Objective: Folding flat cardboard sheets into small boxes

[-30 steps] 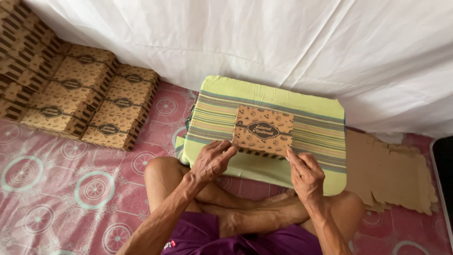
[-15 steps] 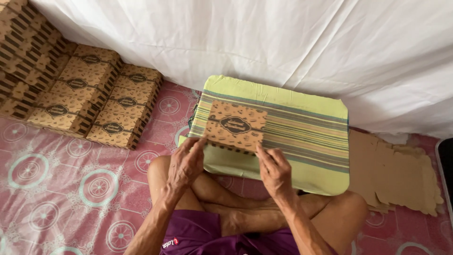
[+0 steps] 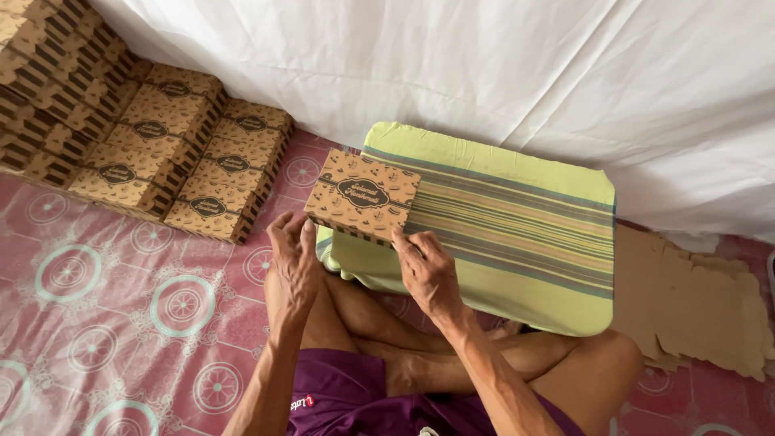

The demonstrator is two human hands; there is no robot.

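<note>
Sitting cross-legged on a pink patterned mat, the person has both hands at the near edge of a brown printed box. The left hand has its fingers loosely curled, with the thumb and fingertips touching the box's near left corner; the grip is a light pinch on the box's side wall, not a clench. The right hand lies flatter, fingers spread and stretched forward, the fingertips pressing on the near right corner; whether a thumb hooks under the box I cannot tell. So both hands have the box, one at each near corner, and it lies just beyond the fingertips, closed.

The box rests on the left end of a green striped cushion and overhangs its left edge, turned a little askew to the cushion's stripes. The cushion lies in front of the person's crossed legs, its near edge just above the knees.

At the mat's right edge, beside the cushion, lies a pile of flat cardboard sheets. Farther off, toward the mat's far left corner, stand rows of like boxes packed side by side, with taller stacks behind them. A white cloth hangs across the back.
</note>
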